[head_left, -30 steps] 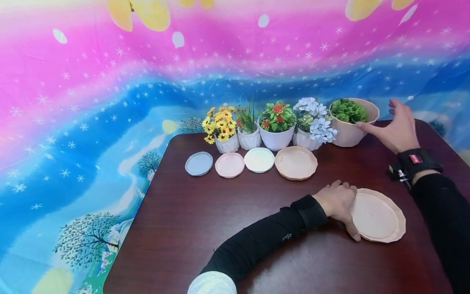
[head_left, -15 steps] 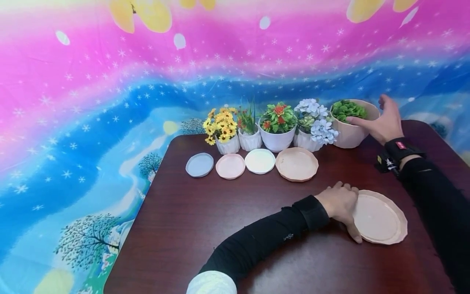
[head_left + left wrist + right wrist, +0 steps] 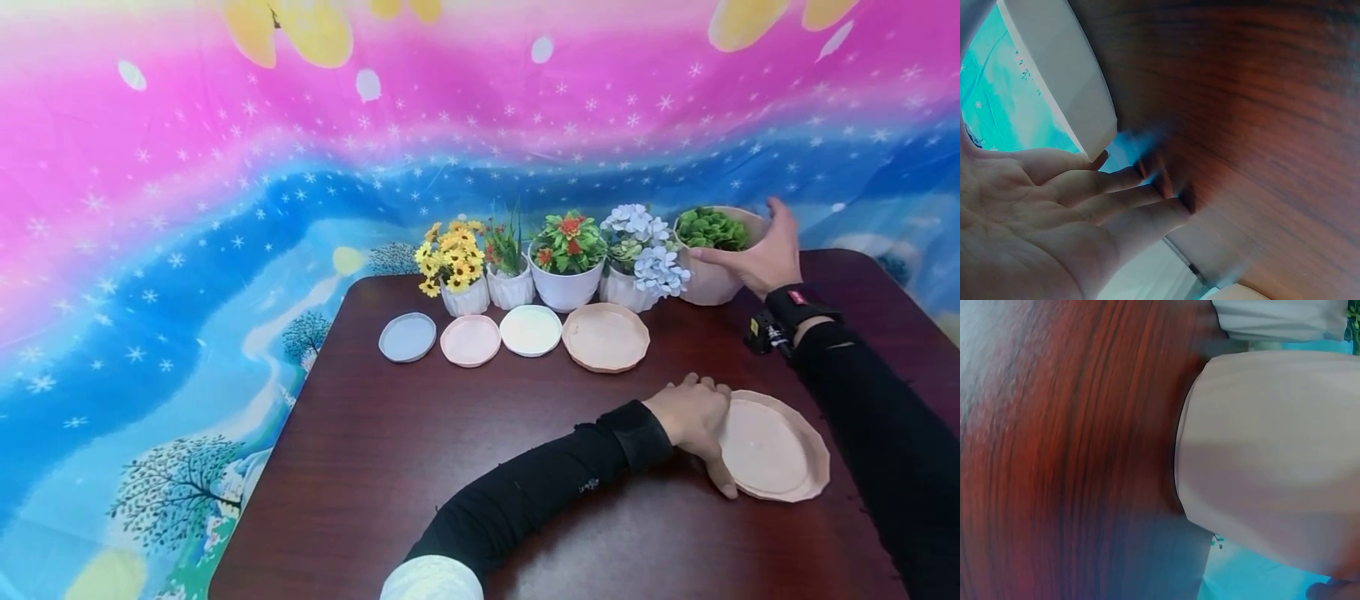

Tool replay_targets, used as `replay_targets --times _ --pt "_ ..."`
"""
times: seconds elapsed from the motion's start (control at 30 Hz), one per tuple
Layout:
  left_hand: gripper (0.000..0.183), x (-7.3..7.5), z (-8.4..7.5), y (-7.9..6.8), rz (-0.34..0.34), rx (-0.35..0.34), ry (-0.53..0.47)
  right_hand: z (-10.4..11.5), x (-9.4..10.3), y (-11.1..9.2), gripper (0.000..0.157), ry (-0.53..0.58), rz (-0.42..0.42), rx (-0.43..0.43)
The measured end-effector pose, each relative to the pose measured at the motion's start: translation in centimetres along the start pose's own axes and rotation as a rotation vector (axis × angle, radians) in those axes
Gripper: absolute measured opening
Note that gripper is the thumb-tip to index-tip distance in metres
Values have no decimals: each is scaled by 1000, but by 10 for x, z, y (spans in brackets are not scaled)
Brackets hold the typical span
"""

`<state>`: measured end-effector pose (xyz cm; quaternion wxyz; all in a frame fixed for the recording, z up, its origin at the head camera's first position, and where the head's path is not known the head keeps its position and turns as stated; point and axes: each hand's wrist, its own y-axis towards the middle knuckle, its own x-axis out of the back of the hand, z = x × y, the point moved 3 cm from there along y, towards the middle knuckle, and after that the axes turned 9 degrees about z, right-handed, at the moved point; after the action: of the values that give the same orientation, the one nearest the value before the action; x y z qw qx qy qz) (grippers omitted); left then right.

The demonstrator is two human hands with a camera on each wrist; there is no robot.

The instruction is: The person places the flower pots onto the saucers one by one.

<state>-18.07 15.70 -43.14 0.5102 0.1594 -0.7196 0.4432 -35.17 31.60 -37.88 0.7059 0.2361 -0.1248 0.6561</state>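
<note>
My left hand (image 3: pixel 693 417) holds the left edge of a large beige plant saucer (image 3: pixel 772 450), thumb at the front and fingers toward the back. The left wrist view shows the saucer's wall (image 3: pixel 1069 69) by the index finger, the other fingers extended low over the table. At the back right, my right hand (image 3: pixel 765 254) grips a beige flowerpot (image 3: pixel 708 279) holding a leafy green plant (image 3: pixel 712 227). Its thumb lies across the pot's front, with fingers round the right side, partly hidden. In the right wrist view the pot's wall (image 3: pixel 1272 437) fills the right half.
Left of the pot stand potted blue flowers (image 3: pixel 645 250), a red-flowered plant (image 3: pixel 567 250), a grassy plant (image 3: pixel 510 275) and yellow flowers (image 3: pixel 453 262). Before them lie beige (image 3: pixel 606 337), white (image 3: pixel 531 330), pink (image 3: pixel 470 340) and grey (image 3: pixel 407 337) saucers on the dark table (image 3: pixel 420 433).
My right hand has moved left onto the beige flowerpot, its thumb sliding across the front and its fingers coming in to the right side. The left hand stays at the large saucer.
</note>
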Motion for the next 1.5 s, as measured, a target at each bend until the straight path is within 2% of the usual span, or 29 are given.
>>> replay_targets --times 0.4,0.6,0.87,1.13,1.5 --pt "113 -1 0 0 -3 -4 -3 -12 -7 0 133 -10 -48 31" --pt "113 -1 0 -1 -3 -3 -1 -10 -10 -3 132 -4 -76 35" --pt "114 -1 0 0 2 -2 5 -11 -13 -9 132 66 -61 -35" --pt "115 1 2 0 0 -7 -15 -12 -15 -7 132 123 -67 -48" --pt "114 0 2 0 -10 -1 -9 -18 -20 -11 131 209 -74 -115"
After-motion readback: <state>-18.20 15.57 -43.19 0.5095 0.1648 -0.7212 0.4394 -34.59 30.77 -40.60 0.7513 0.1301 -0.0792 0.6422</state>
